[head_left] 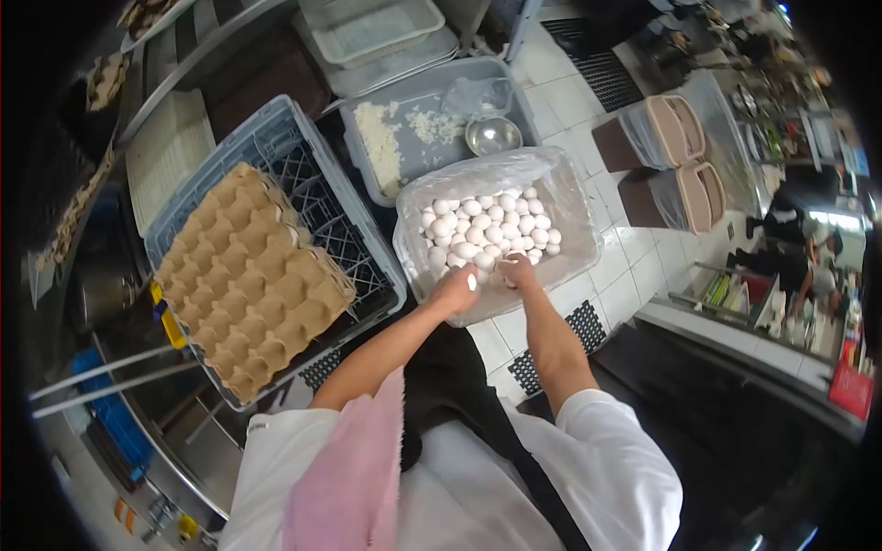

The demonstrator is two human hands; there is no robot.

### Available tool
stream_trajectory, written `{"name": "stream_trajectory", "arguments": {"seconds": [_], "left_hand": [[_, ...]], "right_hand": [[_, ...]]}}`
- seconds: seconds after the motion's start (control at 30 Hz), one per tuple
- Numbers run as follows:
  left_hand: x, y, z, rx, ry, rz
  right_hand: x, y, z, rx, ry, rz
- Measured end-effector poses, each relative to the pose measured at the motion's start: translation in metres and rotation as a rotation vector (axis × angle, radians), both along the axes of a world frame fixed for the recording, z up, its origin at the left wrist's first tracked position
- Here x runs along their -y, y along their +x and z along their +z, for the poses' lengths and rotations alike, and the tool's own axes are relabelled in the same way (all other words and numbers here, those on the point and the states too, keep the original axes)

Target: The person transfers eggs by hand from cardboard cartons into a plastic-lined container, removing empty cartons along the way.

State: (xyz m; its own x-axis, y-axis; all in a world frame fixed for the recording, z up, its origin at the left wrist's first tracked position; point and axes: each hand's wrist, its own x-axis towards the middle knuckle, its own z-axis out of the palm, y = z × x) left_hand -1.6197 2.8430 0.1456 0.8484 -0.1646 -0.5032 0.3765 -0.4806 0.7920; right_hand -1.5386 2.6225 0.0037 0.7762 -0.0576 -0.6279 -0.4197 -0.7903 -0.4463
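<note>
Many white eggs (491, 223) lie in a tub lined with clear plastic (570, 197), in front of me. My left hand (455, 289) is at the tub's near edge, its fingers curled on a white egg that shows beside them. Close to its right, my right hand (516, 270) has its fingers bent down at the near side of the eggs; something white shows at its fingertips, too small to make out.
Brown egg cartons (248, 275) rest on a grey-blue crate (308, 138) at the left. Behind the tub, a grey bin (427, 158) holds white crumbs and a metal bowl (493, 136). Two brown bins (675, 197) stand right. People (813, 266) are at the far right.
</note>
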Motion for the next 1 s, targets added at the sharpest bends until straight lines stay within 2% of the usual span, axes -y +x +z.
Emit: {"name": "stream_trajectory", "arguments": {"seconds": [0.07,0.13,0.17,0.2,0.27,0.33,0.4,0.43,0.5,0.53,0.57,0.67,0.73,0.8,0.83,0.87,0.93,0.97,1.0], "left_hand": [[-0.003,0.010,-0.024,-0.114,0.184,0.052],[-0.008,0.018,-0.024,-0.161,0.249,0.098],[-0.005,0.027,-0.021,-0.160,0.301,0.119],[0.002,0.030,-0.029,-0.166,0.298,0.149],[0.010,0.043,-0.065,-0.099,0.406,0.080],[0.020,0.048,-0.093,-0.107,0.476,0.174],[0.019,0.054,-0.117,-0.103,0.547,0.219],[0.021,0.052,-0.123,-0.112,0.570,0.242],[0.024,0.038,-0.102,0.059,0.598,0.269],[0.036,0.038,-0.119,0.079,0.510,0.398],[0.025,0.030,-0.093,0.157,0.439,0.409],[-0.011,-0.006,0.033,0.385,0.164,0.344],[-0.038,-0.043,0.120,0.511,0.062,0.362],[-0.069,-0.084,0.195,0.688,0.163,0.503],[-0.087,-0.104,0.223,0.770,0.268,0.609],[-0.103,-0.122,0.241,0.823,0.414,0.746],[-0.146,-0.156,0.259,0.842,0.706,1.034],[-0.169,-0.165,0.250,0.830,0.811,1.185],[-0.191,-0.178,0.241,0.822,0.864,1.313]], "right_hand": [[-0.009,-0.004,-0.008,-0.059,0.010,0.037],[-0.020,0.000,0.001,-0.126,-0.008,-0.097],[-0.027,-0.002,0.012,0.019,-0.098,0.003],[-0.032,-0.006,0.023,0.019,-0.099,0.034],[-0.045,-0.003,0.040,0.214,-0.396,0.223],[-0.034,0.012,0.043,0.342,-0.142,0.435],[-0.058,0.034,0.098,0.123,0.164,0.411],[-0.075,0.037,0.126,0.122,0.272,0.398],[-0.112,0.037,0.180,0.161,0.441,0.389],[-0.127,0.039,0.188,0.120,0.570,0.368],[-0.148,0.039,0.206,0.072,0.632,0.354],[-0.226,0.024,0.268,-0.037,0.757,0.435],[-0.267,0.003,0.281,-0.099,0.794,0.520],[-0.310,-0.016,0.284,0.118,0.939,0.618],[-0.325,-0.020,0.296,0.039,0.924,0.639],[-0.339,-0.017,0.284,-0.063,0.970,0.620],[-0.366,-0.016,0.261,-0.105,0.969,0.581],[-0.376,-0.016,0.249,-0.239,1.104,0.562],[-0.384,-0.022,0.250,-0.630,1.315,0.428]]}}
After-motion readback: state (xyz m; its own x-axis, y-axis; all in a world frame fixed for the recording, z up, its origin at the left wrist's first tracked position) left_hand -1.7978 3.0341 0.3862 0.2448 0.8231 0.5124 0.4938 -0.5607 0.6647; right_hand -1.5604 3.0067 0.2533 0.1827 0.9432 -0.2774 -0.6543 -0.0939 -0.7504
